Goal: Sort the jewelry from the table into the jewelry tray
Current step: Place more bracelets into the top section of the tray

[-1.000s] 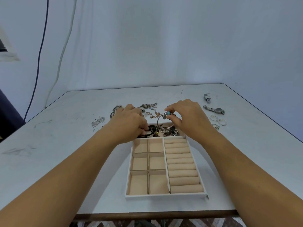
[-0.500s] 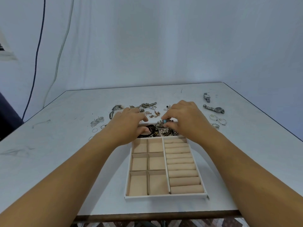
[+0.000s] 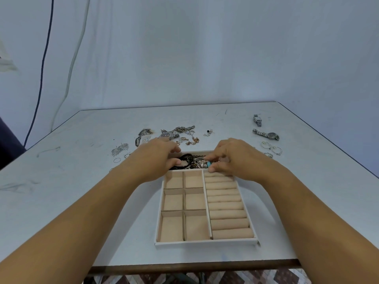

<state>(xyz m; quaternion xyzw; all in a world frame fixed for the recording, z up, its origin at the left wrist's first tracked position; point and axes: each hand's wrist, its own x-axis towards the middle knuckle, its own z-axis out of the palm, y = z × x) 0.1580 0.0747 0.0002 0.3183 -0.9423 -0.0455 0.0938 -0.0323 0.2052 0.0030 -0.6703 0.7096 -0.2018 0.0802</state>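
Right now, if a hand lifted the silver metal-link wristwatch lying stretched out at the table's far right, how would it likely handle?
The silver metal-link wristwatch would probably droop at both ends, since its jointed band lies slack and slightly bent on the white table. Its round metal case suggests it is fairly heavy for its size. Lying flat, it looks unlikely to roll; pushed, it would likely slide.

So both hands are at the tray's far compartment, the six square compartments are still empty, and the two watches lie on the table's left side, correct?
Not quite. In the head view the two watches lie on the table's right side. The rest holds: left hand and right hand at the tray's far compartment, square compartments empty.
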